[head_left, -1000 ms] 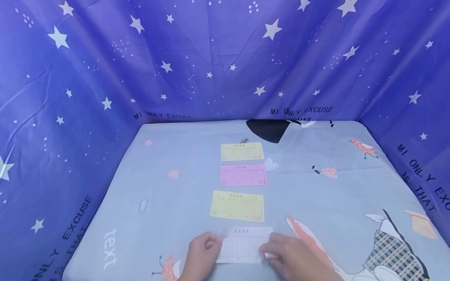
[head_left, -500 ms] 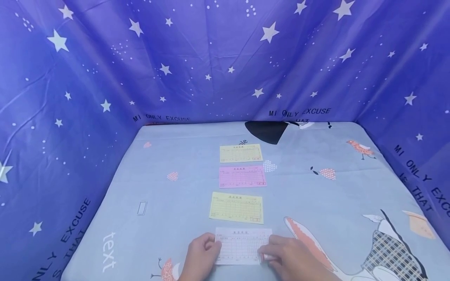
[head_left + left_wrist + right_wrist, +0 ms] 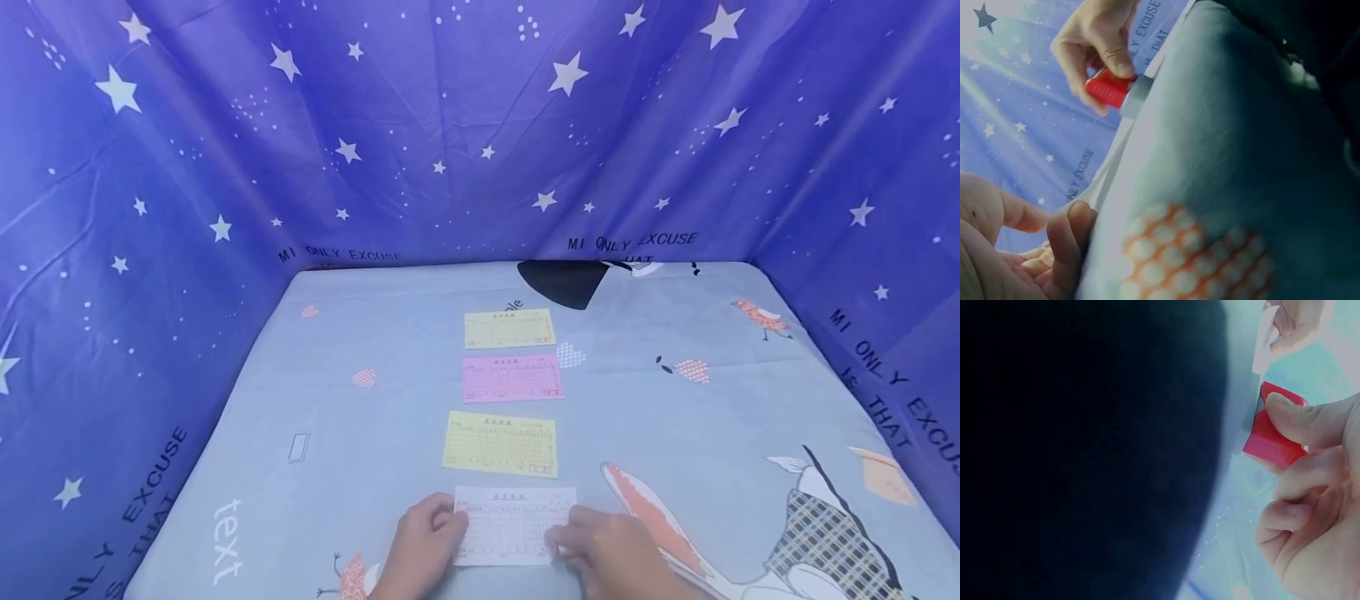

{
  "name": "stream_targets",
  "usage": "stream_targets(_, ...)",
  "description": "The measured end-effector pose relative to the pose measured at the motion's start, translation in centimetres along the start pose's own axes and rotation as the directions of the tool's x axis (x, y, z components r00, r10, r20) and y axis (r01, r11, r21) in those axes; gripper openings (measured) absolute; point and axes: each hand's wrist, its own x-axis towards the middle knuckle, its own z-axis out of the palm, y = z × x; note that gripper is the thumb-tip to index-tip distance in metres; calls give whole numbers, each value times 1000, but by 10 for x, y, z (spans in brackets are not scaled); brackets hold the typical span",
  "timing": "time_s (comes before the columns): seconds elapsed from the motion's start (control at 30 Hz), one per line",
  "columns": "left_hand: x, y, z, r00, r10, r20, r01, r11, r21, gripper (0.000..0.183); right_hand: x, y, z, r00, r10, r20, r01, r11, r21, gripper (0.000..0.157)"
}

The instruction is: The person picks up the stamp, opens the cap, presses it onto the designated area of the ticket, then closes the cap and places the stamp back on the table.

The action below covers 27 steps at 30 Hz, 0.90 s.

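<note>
A white printed slip [image 3: 506,525] lies near the bed-like surface's front edge, between both hands. My left hand [image 3: 423,537] pinches its left edge with bent fingers and thumb. At the slip's lower right corner, my right hand [image 3: 611,550] grips a small red stamp [image 3: 1266,437] with a grey base [image 3: 1138,97]. The wrist views show the thumb on one side of the stamp and its base down against the surface. From the head view the stamp is mostly hidden under the fingers.
Beyond the white slip, a yellow slip [image 3: 501,444], a pink slip [image 3: 513,377] and another yellow slip [image 3: 510,328] lie in a column. Each bears a red mark at its lower right. Blue starry curtains [image 3: 450,125] enclose the patterned grey cloth [image 3: 360,467].
The head view has shifted slightly, so everything sits a little further left. Less of the stamp shows beneath the right fingers. Both hands stay at the white slip.
</note>
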Motion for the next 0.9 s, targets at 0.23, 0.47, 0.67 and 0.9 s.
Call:
stream_targets(0.23,10,-1,-14,996,89,-28,-87,994,64,44,-2,1,3,1000,21,4,-21,1000,-18,42)
stream_targets(0.47,21,5,-23,984,164,-75,-150,975,163,33,-2,5,6,1000,-13,2,13,1000,-9,45)
stream_targets(0.67,42,12,-34,911,398,-105,-282,789,546,30,-4,9,7,998,-23,50,22,1000,20,41)
stream_targets(0.9,70,20,-43,853,510,111,-399,500,768,52,-4,12,1,995,-87,41,87,996,-2,35)
